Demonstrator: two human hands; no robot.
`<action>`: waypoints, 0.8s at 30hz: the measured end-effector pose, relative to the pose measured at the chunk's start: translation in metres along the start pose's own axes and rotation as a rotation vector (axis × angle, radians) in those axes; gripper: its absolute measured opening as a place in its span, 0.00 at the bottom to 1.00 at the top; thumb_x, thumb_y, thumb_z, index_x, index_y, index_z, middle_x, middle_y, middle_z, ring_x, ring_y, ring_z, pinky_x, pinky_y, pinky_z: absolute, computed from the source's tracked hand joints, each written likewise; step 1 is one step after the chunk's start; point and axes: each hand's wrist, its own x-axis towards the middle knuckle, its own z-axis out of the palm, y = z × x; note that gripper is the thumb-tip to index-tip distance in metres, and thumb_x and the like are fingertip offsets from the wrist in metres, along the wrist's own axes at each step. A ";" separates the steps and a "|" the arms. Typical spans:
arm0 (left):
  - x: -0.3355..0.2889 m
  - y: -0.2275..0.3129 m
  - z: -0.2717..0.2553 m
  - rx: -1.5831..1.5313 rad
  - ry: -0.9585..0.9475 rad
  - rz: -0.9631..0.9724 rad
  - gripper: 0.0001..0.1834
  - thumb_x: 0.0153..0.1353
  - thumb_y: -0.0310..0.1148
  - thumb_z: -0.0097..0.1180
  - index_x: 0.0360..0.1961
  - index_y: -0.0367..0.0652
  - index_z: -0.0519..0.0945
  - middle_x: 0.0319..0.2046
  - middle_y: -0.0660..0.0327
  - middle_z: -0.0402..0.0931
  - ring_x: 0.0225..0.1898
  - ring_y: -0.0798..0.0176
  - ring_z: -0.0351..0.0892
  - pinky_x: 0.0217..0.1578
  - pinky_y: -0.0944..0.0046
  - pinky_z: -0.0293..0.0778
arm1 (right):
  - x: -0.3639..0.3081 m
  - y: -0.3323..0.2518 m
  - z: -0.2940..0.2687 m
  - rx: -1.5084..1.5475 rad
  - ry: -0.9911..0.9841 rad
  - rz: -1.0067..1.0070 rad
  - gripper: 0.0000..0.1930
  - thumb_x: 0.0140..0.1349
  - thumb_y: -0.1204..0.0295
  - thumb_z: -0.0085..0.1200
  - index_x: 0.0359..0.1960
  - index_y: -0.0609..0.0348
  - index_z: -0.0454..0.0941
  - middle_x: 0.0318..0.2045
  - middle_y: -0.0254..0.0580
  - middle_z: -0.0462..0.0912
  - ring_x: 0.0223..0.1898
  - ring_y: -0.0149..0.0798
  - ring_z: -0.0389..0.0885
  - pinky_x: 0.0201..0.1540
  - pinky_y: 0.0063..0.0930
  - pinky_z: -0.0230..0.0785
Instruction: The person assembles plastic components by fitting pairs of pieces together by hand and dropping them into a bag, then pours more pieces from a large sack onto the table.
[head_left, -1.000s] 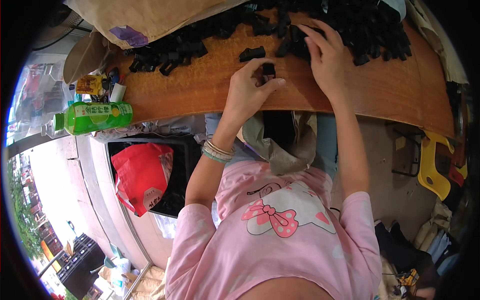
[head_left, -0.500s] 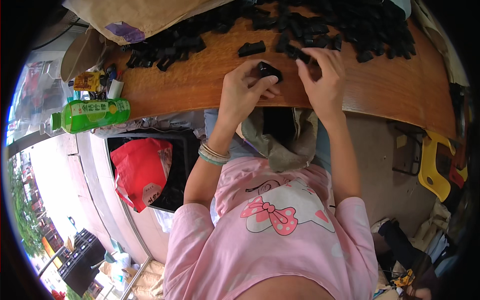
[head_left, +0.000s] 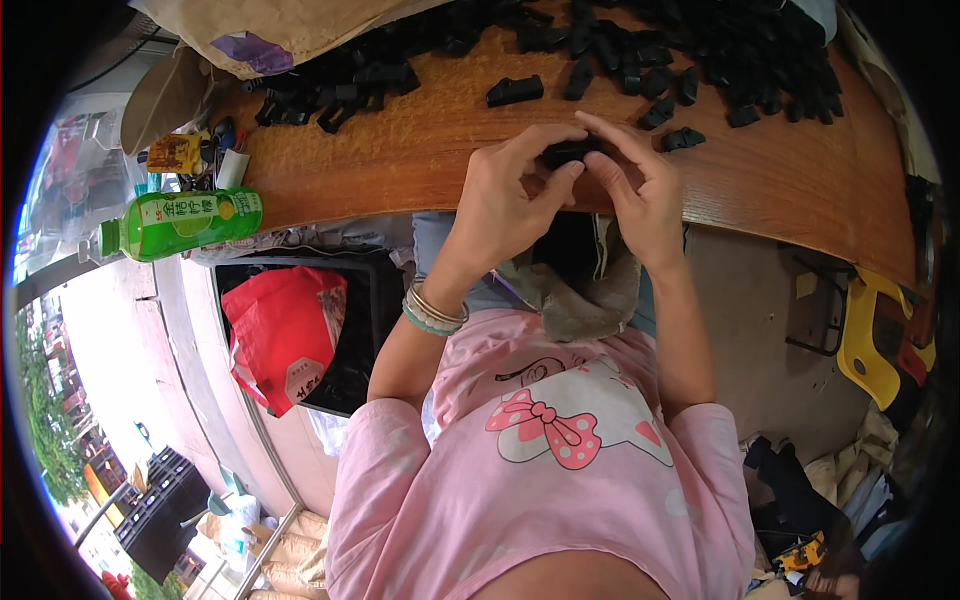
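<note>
Just over the table's front edge, both hands meet around a small black plastic part (head_left: 568,152). My left hand (head_left: 505,195) is closed on it with thumb and fingers. My right hand (head_left: 645,205) grips its right side, thumb and fingertips pressed together there. Fingers cover much of the part, so its full shape is hidden. A single black part (head_left: 515,91) lies on the table beyond my left hand. Another black part (head_left: 683,139) lies close to the right of my right fingers.
A large heap of black parts (head_left: 740,55) spreads along the wooden table's (head_left: 790,180) far side. A green bottle (head_left: 195,222) lies at the left edge. Below the hands, an open grey-green cloth bag (head_left: 590,300) sits at my lap. A red bag (head_left: 285,330) is lower left.
My right hand has come from near the loose parts down to the black part in my left hand. My left hand has shifted slightly right; both now grip that part.
</note>
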 end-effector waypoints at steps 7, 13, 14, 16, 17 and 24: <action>0.007 0.005 -0.004 0.133 0.077 0.126 0.14 0.54 0.26 0.60 0.42 0.36 0.77 0.27 0.55 0.79 0.27 0.63 0.82 0.26 0.68 0.75 | -0.008 -0.001 -0.001 0.116 0.068 0.042 0.13 0.56 0.83 0.55 0.44 0.65 0.79 0.36 0.38 0.77 0.36 0.29 0.76 0.39 0.17 0.66; 0.048 -0.033 -0.043 0.905 0.387 0.395 0.13 0.50 0.31 0.63 0.36 0.38 0.78 0.26 0.56 0.77 0.29 0.57 0.80 0.29 0.64 0.74 | -0.022 -0.006 -0.021 -0.043 -0.267 0.173 0.09 0.57 0.81 0.55 0.39 0.64 0.81 0.35 0.40 0.77 0.33 0.27 0.75 0.35 0.19 0.67; 0.049 -0.034 -0.045 0.799 0.347 0.319 0.11 0.52 0.28 0.60 0.37 0.37 0.77 0.26 0.56 0.78 0.29 0.59 0.81 0.27 0.64 0.74 | -0.023 -0.007 -0.024 -0.074 -0.200 0.185 0.08 0.57 0.80 0.55 0.39 0.63 0.81 0.35 0.41 0.77 0.33 0.27 0.75 0.34 0.20 0.67; 0.049 -0.032 -0.043 0.688 0.301 0.248 0.10 0.54 0.25 0.57 0.39 0.37 0.76 0.27 0.56 0.79 0.29 0.60 0.81 0.26 0.65 0.73 | -0.020 0.000 -0.036 -0.046 -0.009 0.203 0.09 0.57 0.79 0.55 0.41 0.61 0.80 0.35 0.42 0.76 0.32 0.31 0.75 0.34 0.26 0.68; 0.047 -0.023 -0.039 0.377 0.246 0.033 0.11 0.54 0.22 0.54 0.40 0.35 0.76 0.28 0.55 0.79 0.29 0.61 0.81 0.25 0.67 0.74 | -0.015 0.010 -0.048 -0.406 0.168 0.056 0.10 0.57 0.79 0.54 0.41 0.61 0.80 0.35 0.43 0.75 0.32 0.34 0.76 0.35 0.28 0.68; 0.025 -0.007 -0.025 -0.403 0.058 -0.192 0.15 0.57 0.17 0.52 0.47 0.27 0.71 0.33 0.50 0.80 0.30 0.60 0.83 0.29 0.70 0.80 | -0.005 0.016 -0.067 -0.937 0.180 -0.255 0.15 0.54 0.78 0.58 0.45 0.56 0.78 0.34 0.46 0.73 0.32 0.44 0.75 0.36 0.32 0.69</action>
